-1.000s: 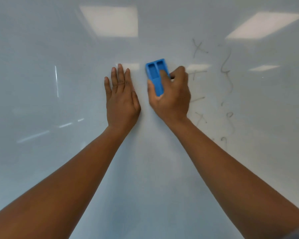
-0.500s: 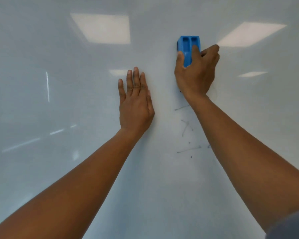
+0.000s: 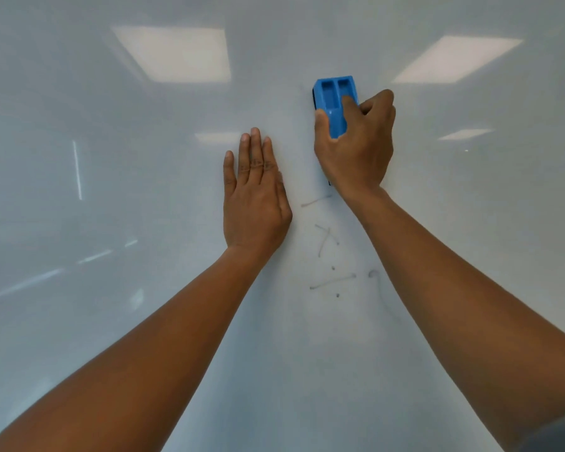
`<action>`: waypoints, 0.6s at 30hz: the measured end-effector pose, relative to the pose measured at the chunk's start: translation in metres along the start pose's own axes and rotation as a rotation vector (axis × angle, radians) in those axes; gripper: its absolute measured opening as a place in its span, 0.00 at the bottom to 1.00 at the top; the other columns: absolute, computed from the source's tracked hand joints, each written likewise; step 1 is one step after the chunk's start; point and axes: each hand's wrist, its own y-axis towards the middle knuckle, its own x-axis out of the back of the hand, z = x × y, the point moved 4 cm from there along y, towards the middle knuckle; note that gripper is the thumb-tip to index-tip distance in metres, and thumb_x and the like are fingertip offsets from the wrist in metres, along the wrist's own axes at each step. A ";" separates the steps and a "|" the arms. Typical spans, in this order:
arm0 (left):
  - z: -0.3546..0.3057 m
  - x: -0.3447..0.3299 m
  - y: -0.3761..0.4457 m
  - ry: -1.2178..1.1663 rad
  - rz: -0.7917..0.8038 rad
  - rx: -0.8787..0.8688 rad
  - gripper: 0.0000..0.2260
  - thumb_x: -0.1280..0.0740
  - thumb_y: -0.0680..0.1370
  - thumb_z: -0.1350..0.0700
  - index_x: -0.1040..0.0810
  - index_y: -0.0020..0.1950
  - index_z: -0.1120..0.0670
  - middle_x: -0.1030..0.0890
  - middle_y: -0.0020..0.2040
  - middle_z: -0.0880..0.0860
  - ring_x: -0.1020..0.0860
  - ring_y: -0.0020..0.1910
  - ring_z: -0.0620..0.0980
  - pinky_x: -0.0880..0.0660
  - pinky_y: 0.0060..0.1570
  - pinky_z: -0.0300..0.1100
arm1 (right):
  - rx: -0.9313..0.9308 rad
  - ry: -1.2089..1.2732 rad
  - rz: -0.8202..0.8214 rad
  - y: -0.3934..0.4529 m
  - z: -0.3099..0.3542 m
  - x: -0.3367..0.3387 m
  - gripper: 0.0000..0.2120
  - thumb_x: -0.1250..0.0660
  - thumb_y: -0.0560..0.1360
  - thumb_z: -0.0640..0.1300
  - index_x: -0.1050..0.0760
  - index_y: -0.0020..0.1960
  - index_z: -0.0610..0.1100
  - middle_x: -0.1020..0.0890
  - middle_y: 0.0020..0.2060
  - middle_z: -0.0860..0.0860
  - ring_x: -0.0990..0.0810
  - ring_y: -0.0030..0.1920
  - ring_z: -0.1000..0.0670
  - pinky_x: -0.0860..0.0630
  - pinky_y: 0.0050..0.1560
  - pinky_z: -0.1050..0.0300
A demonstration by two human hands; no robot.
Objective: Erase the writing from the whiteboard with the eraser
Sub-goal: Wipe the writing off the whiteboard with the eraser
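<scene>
1. The whiteboard (image 3: 111,321) fills the whole head view, its glossy face showing reflected ceiling light panels (image 3: 173,53).
2. The blue eraser (image 3: 335,102) lies against the whiteboard, its long side running roughly up and down, two rectangular recesses showing on its back.
3. The right hand (image 3: 356,151) has a grasping grip on the eraser: the thumb lies along the eraser's left edge, one finger rests on its back, and the other fingers curl at its right side. The eraser's lower part is hidden under this hand.
4. The left hand (image 3: 255,197) lies flat on the whiteboard, down and to the left of the eraser, fingers straight and close together, its grip released, holding nothing.
5. Faint remaining marks (image 3: 327,243) sit on the whiteboard below the eraser, between the two forearms: a short stroke just under the right wrist, a crossed stroke lower, then a longer line with a few dots and a small hook beside the right forearm.
6. A grey sleeve edge (image 3: 555,432) shows far below the eraser, at the bottom right corner.
</scene>
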 end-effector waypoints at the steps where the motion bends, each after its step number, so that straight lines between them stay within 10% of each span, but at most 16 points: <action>1: 0.000 0.000 0.000 -0.001 0.001 0.001 0.24 0.52 0.85 0.54 0.47 0.81 0.60 0.47 0.81 0.58 0.51 0.81 0.54 0.56 0.80 0.51 | 0.012 0.008 0.007 0.003 0.007 -0.003 0.23 0.36 0.76 0.59 0.22 0.58 0.42 0.27 0.53 0.43 0.28 0.50 0.48 0.27 0.38 0.59; 18: 0.000 0.002 -0.002 0.001 -0.033 0.001 0.24 0.49 0.85 0.55 0.45 0.81 0.60 0.45 0.81 0.57 0.49 0.81 0.53 0.56 0.80 0.49 | 0.036 0.029 -0.032 0.010 0.032 -0.015 0.22 0.37 0.76 0.59 0.22 0.57 0.42 0.27 0.53 0.42 0.27 0.51 0.47 0.24 0.40 0.57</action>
